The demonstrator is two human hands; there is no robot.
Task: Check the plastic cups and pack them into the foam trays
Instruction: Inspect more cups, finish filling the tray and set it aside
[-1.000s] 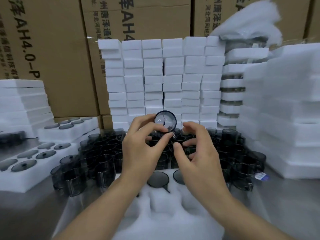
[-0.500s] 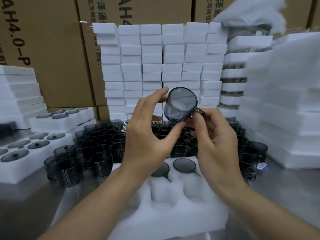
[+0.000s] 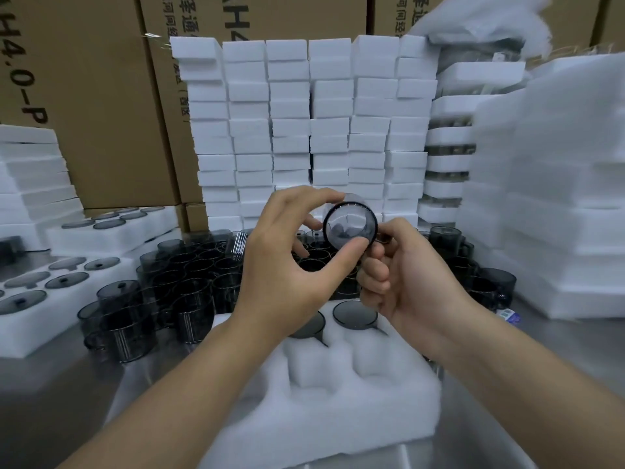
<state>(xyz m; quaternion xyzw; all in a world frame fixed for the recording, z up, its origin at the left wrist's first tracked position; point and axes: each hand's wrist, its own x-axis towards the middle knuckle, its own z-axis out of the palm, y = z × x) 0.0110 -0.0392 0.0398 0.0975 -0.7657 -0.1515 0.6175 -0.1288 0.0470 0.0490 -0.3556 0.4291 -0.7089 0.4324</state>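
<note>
We take the foam tray at the near edge of the steel desk as our landmark. Above its far end, lifted clear of it, we see the held cup, a smoky, see-through plastic cup turned on its side with its round mouth facing the camera.

Both hands grasp it. The left hand clasps it from the tray's left side, forefinger arched over the top of the rim and thumb pressed under the bottom of it. The right hand comes in from the tray's right side, its fingers curled and pinching the cup at its right edge; we cannot make out the handle inside that grip.

In the tray's two farthest pockets sit the seated cups, side by side, their dark discs flush with the foam. The pockets nearer the camera hold nothing.

Just beyond the tray, and spreading to its left, the loose cups stand crowded together on the desk. Farther left lie the filled trays, each showing rows of dark discs. Behind the loose cups rises a wall of foam blocks, with cardboard boxes behind that. To the tray's right stand the tall tray stacks.
</note>
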